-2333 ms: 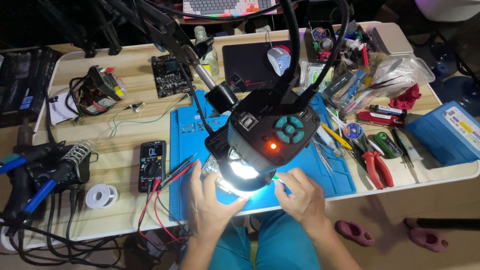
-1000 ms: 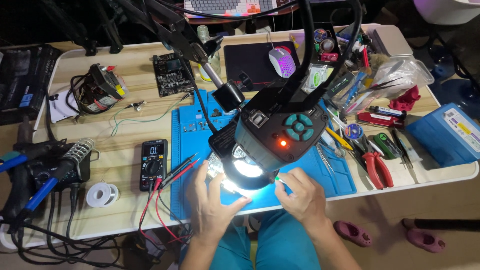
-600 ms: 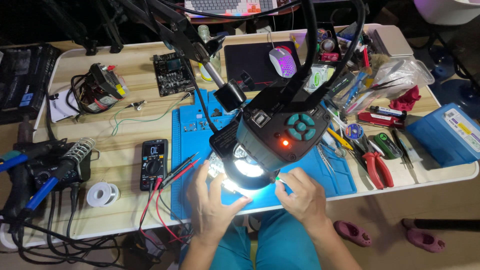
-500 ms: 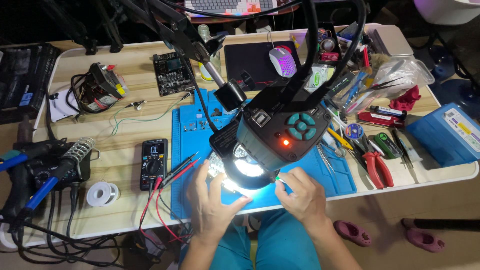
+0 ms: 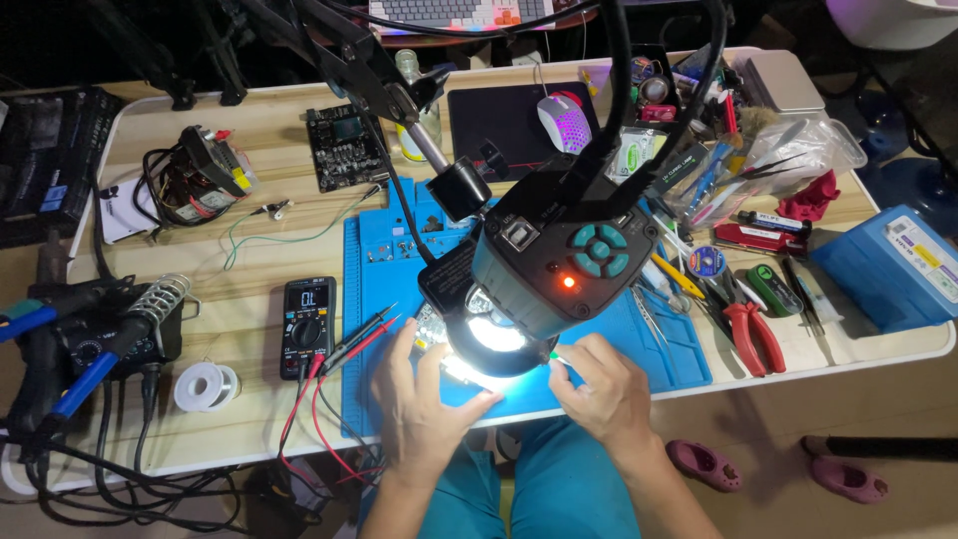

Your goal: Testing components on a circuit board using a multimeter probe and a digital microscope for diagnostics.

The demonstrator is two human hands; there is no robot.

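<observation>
**Both hands under the microscope head, work piece mostly hidden**

Left hand point(image 5: 424, 404) lies palm-down at the near edge of the blue silicone mat point(image 5: 659, 349), fingers spread and pointing away from the body, fingertips going in beside the lit ring light point(image 5: 494, 344). It looks pressed flat on or next to a small board point(image 5: 431, 329) of which only a bright corner shows past the fingers. Can't tell if it grips the board or just steadies it.

Right hand point(image 5: 604, 389) sits just right of the light, knuckles up, fingers curled inward. A thin metal tool tip point(image 5: 561, 361) pokes out of it toward the light; fingers seem pinched on it, but the grip itself is covered by the hand.

Both forearms come up from the bottom edge, above teal-clad knees.

The microscope head point(image 5: 564, 265), teal and black with an orange lamp on, hangs right over the work spot and blocks it. Glare from the ring washes out what little shows underneath.

Left of the hands: red and black probe leads point(image 5: 364, 339) run to a black multimeter point(image 5: 307, 324), just beside the mat. Further left a solder spool point(image 5: 205, 384) and a soldering station point(image 5: 110, 334) with blue handles.

Right of the mat: red-handled pliers point(image 5: 753, 334), then a blue box point(image 5: 893, 265) at the table edge.

Far side: a dark circuit board point(image 5: 344, 145), a mouse point(image 5: 564, 120) on a black pad, and a keyboard cut off by the top edge.
</observation>
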